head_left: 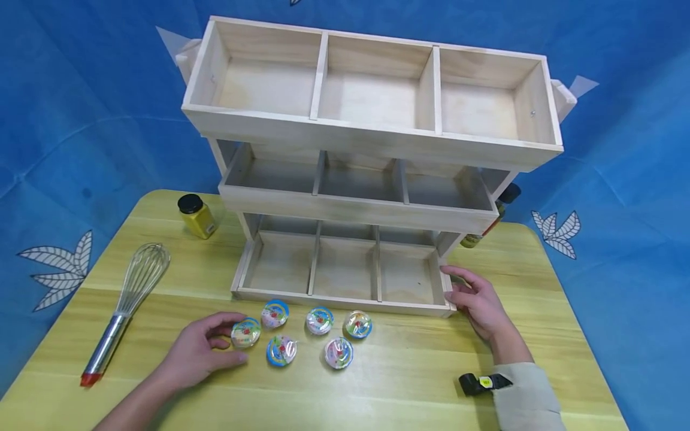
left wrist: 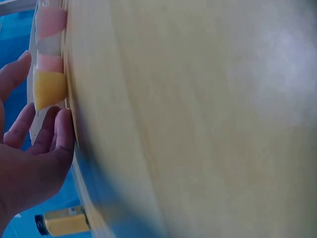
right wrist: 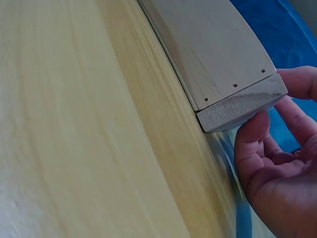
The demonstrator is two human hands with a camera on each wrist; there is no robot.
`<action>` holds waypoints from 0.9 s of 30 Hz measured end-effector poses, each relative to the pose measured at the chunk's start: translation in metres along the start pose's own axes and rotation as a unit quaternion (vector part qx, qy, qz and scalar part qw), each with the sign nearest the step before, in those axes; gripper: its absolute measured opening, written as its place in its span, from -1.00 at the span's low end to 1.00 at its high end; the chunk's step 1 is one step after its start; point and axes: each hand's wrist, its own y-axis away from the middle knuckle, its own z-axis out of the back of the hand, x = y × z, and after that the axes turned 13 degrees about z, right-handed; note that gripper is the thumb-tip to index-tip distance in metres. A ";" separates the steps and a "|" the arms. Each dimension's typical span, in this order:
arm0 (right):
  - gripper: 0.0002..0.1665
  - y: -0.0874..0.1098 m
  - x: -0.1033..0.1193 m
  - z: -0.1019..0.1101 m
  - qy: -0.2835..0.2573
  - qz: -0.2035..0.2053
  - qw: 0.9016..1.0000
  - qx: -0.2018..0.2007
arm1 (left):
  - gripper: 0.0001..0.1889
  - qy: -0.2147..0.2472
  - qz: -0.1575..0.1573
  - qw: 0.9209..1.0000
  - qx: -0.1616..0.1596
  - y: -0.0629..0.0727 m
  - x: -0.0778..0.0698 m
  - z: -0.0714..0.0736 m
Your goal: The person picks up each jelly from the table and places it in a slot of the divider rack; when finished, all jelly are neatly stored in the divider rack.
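Note:
On the table in the head view lie several small round jelly cups with printed lids. My left hand (head_left: 202,350) is at the leftmost jelly cup (head_left: 245,333), fingers beside it and thumb spread apart from it. In the left wrist view this cup (left wrist: 50,90) is yellow and stands by the fingertips, with pink ones beyond. My right hand (head_left: 480,302) holds the lower right corner of a three-tier wooden shelf (head_left: 345,305). The right wrist view shows thumb and index finger about the end of its front board (right wrist: 242,106).
A whisk (head_left: 126,299) lies at the left. A yellow jar (head_left: 198,216) with a black lid stands behind it. Another dark-capped bottle (head_left: 507,194) is partly hidden behind the shelf's right side. A blue cloth (head_left: 91,149) hangs around the table.

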 end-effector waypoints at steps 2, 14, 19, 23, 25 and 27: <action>-0.40 0.001 0.000 0.000 0.002 -0.004 1.000 0.000 | -0.34 -0.012 0.001 1.000 -0.012 0.000 -0.001 -0.003; -0.37 0.002 -0.001 0.002 0.015 -0.013 1.000 0.004 | -0.48 -0.054 -0.012 0.997 -0.060 -0.001 0.001 -0.011; -0.38 0.001 0.000 0.002 0.017 -0.011 1.000 0.005 | -0.47 -0.030 -0.012 0.998 -0.051 -0.001 0.004 -0.009; -0.39 0.000 0.000 0.002 0.018 -0.003 1.000 0.005 | -0.46 -0.002 -0.001 0.999 -0.040 -0.001 0.005 -0.008; -0.39 0.000 0.000 0.002 0.021 -0.005 1.000 0.005 | -0.46 0.010 0.007 0.999 -0.037 0.000 0.006 -0.007; -0.38 -0.001 0.000 0.002 0.027 -0.007 1.000 0.002 | -0.47 0.017 0.006 0.999 -0.033 0.000 0.007 -0.007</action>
